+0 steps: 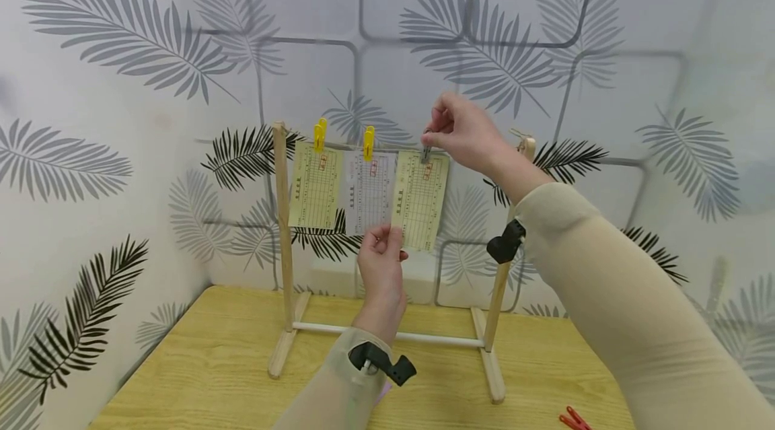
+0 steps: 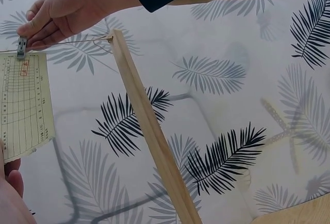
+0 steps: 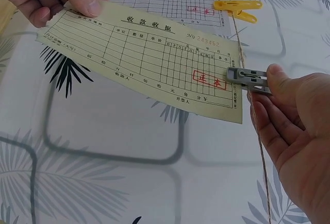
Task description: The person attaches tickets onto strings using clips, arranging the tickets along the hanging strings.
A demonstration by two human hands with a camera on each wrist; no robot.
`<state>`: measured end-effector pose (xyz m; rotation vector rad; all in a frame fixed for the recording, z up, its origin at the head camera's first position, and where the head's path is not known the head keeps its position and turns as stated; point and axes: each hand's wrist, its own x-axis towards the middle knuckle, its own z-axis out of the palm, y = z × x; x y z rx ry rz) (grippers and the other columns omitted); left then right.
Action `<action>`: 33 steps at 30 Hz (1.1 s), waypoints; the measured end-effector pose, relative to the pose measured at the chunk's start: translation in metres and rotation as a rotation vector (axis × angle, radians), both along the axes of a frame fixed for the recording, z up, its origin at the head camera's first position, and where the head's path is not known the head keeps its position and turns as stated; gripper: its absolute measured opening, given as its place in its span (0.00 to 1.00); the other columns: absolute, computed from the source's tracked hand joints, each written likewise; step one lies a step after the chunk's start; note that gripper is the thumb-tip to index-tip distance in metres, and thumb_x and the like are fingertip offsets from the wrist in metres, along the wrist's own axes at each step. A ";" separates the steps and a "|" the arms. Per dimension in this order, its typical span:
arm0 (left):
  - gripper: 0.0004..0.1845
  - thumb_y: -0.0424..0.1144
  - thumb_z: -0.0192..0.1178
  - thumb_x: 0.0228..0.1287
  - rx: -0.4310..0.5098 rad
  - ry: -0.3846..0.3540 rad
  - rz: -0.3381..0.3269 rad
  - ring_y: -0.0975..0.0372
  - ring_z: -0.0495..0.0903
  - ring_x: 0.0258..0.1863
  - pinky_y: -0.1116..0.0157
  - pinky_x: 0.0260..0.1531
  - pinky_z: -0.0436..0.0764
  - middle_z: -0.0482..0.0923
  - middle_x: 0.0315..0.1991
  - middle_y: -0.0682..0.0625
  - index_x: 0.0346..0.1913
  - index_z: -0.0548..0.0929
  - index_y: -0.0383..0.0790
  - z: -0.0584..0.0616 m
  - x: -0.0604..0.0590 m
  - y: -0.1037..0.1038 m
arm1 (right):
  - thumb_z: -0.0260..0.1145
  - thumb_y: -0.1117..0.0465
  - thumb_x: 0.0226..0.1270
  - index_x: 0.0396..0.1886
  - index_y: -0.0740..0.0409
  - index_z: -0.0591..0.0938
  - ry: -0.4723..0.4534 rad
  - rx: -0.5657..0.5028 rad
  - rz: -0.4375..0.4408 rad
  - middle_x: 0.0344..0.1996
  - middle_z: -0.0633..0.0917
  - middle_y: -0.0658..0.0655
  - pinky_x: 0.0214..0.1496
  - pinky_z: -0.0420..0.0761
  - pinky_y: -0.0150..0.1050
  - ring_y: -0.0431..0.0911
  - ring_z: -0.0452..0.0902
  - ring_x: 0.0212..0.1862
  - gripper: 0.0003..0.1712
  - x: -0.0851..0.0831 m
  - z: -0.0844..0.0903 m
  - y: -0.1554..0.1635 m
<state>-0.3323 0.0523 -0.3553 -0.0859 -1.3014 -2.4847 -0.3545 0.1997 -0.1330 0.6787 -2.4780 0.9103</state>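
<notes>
My right hand [image 1: 463, 130] pinches a grey clothespin [image 3: 250, 79] at the top edge of a yellow receipt slip [image 3: 149, 62], where the slip meets a thin string [image 3: 261, 152]. Lower down, my left hand [image 1: 383, 258] holds the same slip's bottom corner between thumb and fingers. To the left on the string hang a white slip [image 1: 366, 191] under one yellow clothespin [image 1: 368, 142] and another yellow slip [image 1: 313, 188] under a second yellow clothespin [image 1: 319, 135]. In the right wrist view the held slip overlaps the white one.
The string runs between two wooden posts [image 1: 282, 228] on a stand with a white crossbar [image 1: 436, 339]. It stands on a wood-grain table [image 1: 200, 356] against a leaf-patterned wall. A red clothespin [image 1: 574, 418] lies front right; a bit of pink [image 1: 384, 391] shows beside the left sleeve.
</notes>
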 end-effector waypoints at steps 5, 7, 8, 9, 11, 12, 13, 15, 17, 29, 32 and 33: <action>0.05 0.36 0.69 0.80 -0.001 0.000 0.002 0.59 0.79 0.33 0.64 0.40 0.81 0.87 0.41 0.50 0.49 0.83 0.41 -0.002 -0.001 0.000 | 0.73 0.65 0.80 0.50 0.62 0.74 -0.001 -0.006 0.008 0.52 0.85 0.61 0.57 0.81 0.50 0.53 0.85 0.53 0.14 0.001 0.000 -0.001; 0.05 0.36 0.69 0.80 0.000 -0.001 0.002 0.60 0.79 0.33 0.65 0.39 0.81 0.87 0.41 0.50 0.49 0.84 0.41 -0.002 -0.001 0.001 | 0.73 0.65 0.80 0.51 0.62 0.74 0.001 -0.001 0.010 0.51 0.85 0.60 0.57 0.81 0.50 0.52 0.85 0.53 0.15 0.001 0.000 -0.001; 0.05 0.36 0.69 0.80 0.000 -0.001 0.002 0.60 0.79 0.34 0.65 0.39 0.81 0.86 0.41 0.50 0.50 0.84 0.40 -0.002 -0.001 0.001 | 0.73 0.65 0.80 0.51 0.61 0.74 0.002 0.002 0.010 0.51 0.85 0.60 0.57 0.81 0.50 0.52 0.85 0.53 0.15 0.001 0.000 -0.001; 0.05 0.36 0.69 0.80 -0.001 -0.001 0.002 0.60 0.79 0.34 0.65 0.39 0.81 0.86 0.41 0.50 0.50 0.84 0.40 -0.002 -0.001 0.001 | 0.73 0.65 0.80 0.51 0.61 0.74 0.001 0.007 0.010 0.51 0.85 0.60 0.57 0.81 0.50 0.52 0.85 0.53 0.15 0.001 0.000 -0.001; 0.05 0.36 0.69 0.80 -0.002 -0.002 -0.001 0.60 0.79 0.34 0.65 0.40 0.81 0.85 0.41 0.50 0.50 0.84 0.40 -0.003 -0.002 0.001 | 0.73 0.65 0.80 0.52 0.61 0.73 0.000 0.013 0.012 0.51 0.84 0.60 0.57 0.81 0.50 0.52 0.85 0.53 0.15 0.001 -0.001 -0.001; 0.06 0.36 0.69 0.80 -0.003 -0.003 -0.003 0.61 0.79 0.34 0.64 0.40 0.82 0.85 0.41 0.50 0.51 0.84 0.40 -0.003 -0.001 0.002 | 0.73 0.65 0.80 0.52 0.61 0.73 -0.002 0.017 0.012 0.51 0.84 0.60 0.58 0.81 0.50 0.52 0.85 0.53 0.15 0.001 -0.001 0.000; 0.06 0.37 0.69 0.80 -0.005 -0.004 -0.003 0.61 0.79 0.33 0.64 0.40 0.82 0.85 0.40 0.50 0.51 0.84 0.40 -0.003 -0.002 0.002 | 0.72 0.64 0.81 0.53 0.61 0.73 -0.004 0.019 0.011 0.51 0.84 0.61 0.58 0.81 0.50 0.52 0.84 0.54 0.15 0.002 -0.002 0.000; 0.06 0.37 0.69 0.80 -0.007 -0.008 -0.004 0.61 0.79 0.32 0.64 0.40 0.82 0.85 0.40 0.50 0.50 0.83 0.40 -0.004 -0.001 0.002 | 0.72 0.64 0.81 0.53 0.61 0.73 -0.010 0.022 0.008 0.52 0.84 0.61 0.59 0.81 0.51 0.53 0.84 0.55 0.15 0.002 -0.002 0.000; 0.05 0.37 0.69 0.81 -0.007 -0.013 -0.006 0.60 0.79 0.32 0.63 0.41 0.82 0.85 0.40 0.50 0.49 0.83 0.40 -0.004 -0.001 0.002 | 0.72 0.63 0.81 0.53 0.61 0.73 -0.019 0.026 0.006 0.52 0.85 0.61 0.59 0.80 0.51 0.53 0.84 0.56 0.15 0.002 -0.003 0.000; 0.05 0.36 0.68 0.81 -0.001 0.007 -0.029 0.60 0.80 0.31 0.63 0.42 0.83 0.86 0.39 0.51 0.49 0.83 0.40 -0.008 -0.001 0.003 | 0.72 0.59 0.82 0.65 0.59 0.75 -0.051 0.065 0.000 0.58 0.85 0.60 0.64 0.80 0.55 0.55 0.83 0.61 0.21 0.003 -0.002 0.000; 0.05 0.36 0.68 0.81 -0.002 0.003 -0.024 0.60 0.80 0.31 0.64 0.42 0.83 0.86 0.39 0.51 0.49 0.82 0.40 -0.008 0.000 0.002 | 0.71 0.59 0.82 0.67 0.58 0.75 -0.060 0.064 -0.001 0.59 0.85 0.60 0.64 0.80 0.56 0.55 0.83 0.62 0.22 0.003 -0.002 0.000; 0.05 0.36 0.68 0.81 -0.001 0.000 -0.024 0.60 0.80 0.31 0.64 0.41 0.83 0.86 0.39 0.50 0.49 0.82 0.40 -0.008 0.000 0.002 | 0.71 0.59 0.82 0.67 0.58 0.75 -0.062 0.066 -0.001 0.59 0.85 0.60 0.64 0.80 0.56 0.56 0.83 0.62 0.22 0.004 -0.002 0.000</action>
